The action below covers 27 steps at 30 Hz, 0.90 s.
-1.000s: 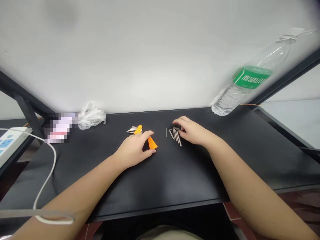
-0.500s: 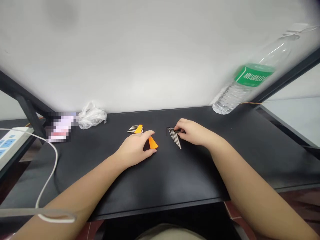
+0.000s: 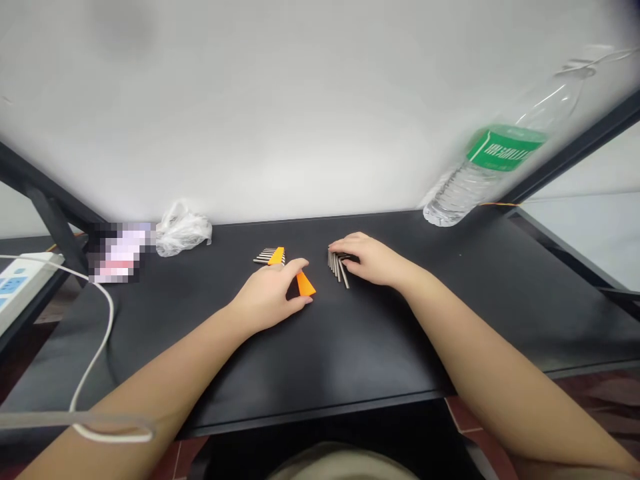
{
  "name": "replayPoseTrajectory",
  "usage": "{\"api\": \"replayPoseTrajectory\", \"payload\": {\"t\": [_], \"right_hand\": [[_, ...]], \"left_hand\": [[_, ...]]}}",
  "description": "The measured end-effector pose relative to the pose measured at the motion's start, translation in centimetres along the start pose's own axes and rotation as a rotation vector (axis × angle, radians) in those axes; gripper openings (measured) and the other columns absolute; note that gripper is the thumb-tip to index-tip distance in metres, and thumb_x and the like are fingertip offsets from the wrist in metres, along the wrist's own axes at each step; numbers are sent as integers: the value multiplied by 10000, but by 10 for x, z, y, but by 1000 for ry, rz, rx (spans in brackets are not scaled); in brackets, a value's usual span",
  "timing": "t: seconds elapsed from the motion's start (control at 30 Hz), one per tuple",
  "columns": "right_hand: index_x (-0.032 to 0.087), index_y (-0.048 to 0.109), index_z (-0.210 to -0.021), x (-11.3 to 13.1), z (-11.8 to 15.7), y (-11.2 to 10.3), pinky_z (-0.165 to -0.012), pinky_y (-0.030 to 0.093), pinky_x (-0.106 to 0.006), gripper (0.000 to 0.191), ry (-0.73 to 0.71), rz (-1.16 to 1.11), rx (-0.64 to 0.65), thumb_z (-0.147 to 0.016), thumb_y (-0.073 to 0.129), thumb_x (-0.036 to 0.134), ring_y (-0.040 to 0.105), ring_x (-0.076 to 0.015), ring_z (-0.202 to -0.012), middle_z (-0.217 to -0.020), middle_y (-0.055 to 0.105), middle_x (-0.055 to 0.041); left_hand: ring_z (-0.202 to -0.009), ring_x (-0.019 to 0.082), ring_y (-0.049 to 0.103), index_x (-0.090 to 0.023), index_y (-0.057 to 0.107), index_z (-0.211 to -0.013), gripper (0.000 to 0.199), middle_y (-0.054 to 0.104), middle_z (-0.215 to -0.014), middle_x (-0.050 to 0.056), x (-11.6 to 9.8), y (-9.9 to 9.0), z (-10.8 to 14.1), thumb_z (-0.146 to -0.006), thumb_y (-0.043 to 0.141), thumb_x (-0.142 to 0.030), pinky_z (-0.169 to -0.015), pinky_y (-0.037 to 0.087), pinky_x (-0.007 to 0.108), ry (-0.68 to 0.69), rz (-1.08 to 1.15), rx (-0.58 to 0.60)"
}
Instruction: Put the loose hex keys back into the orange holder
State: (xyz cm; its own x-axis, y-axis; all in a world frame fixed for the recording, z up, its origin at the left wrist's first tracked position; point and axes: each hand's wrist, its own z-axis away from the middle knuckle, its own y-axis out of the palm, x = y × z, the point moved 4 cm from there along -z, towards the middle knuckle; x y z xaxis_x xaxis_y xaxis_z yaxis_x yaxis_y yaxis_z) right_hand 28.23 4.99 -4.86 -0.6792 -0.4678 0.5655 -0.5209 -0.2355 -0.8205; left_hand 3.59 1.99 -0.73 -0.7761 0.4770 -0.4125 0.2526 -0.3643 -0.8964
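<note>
My left hand [image 3: 267, 293] rests on the black table, thumb and fingers apart, over an orange holder [image 3: 306, 285]. Silvery metal pieces [image 3: 265, 255] stick out on the holder's far left side, and the palm covers its middle. To the right, my right hand [image 3: 367, 259] has its fingers curled at the bent ends of several L-shaped hex keys [image 3: 339, 267]. The keys lie side by side on the table, their long arms pointing towards me. The fingertips touch their upper right part and hide some of the bends.
A crumpled clear plastic bag [image 3: 183, 230] and a blurred-out item [image 3: 120, 253] lie at the back left. A water bottle [image 3: 500, 153] stands at the back right. A white cable [image 3: 107, 320] and power strip [image 3: 17, 283] are at left.
My right hand has moved a little left, and the hex keys have shifted left with it and bunched closer together. My left hand and the orange holder look the same.
</note>
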Motion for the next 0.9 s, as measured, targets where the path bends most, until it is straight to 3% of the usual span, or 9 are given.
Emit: {"api": "replayPoseTrajectory", "payload": {"t": [0.13,0.3,0.47,0.9], "right_hand": [[280,655,-1330,5,-1,1,-1061,496,-481,475,-17,27,-10,-884,559,147,591,-281,-1219,-1291,697,-35],[312,553,-1453,12,1,2,-1057,496,-502,617,-16,28,-9,-873,526,104,559,-283,-1271,-1422,617,-34],[281,649,-1336,11,-1,5,-1053,493,-481,523,-39,16,-9,-867,517,89,577,-277,-1218,-1308,682,-42],[268,654,-1237,19,1,6,-941,491,-439,412,59,66,-21,-858,566,132,567,-283,-1077,-1209,656,-75]], "left_hand": [[-978,252,648,-301,473,-1427,620,677,-1056,50,1,1,0,-871,673,-490,-825,521,348,1,1,6],[-974,250,650,-287,473,-1432,632,680,-1082,59,1,2,-1,-869,676,-490,-830,524,351,4,5,-1],[-990,253,648,-287,474,-1428,632,680,-1104,62,2,2,-1,-866,682,-487,-838,522,351,11,1,1],[-956,246,659,-298,485,-1409,603,669,-1017,36,0,-2,0,-867,689,-467,-790,505,330,-4,-6,2]]}}
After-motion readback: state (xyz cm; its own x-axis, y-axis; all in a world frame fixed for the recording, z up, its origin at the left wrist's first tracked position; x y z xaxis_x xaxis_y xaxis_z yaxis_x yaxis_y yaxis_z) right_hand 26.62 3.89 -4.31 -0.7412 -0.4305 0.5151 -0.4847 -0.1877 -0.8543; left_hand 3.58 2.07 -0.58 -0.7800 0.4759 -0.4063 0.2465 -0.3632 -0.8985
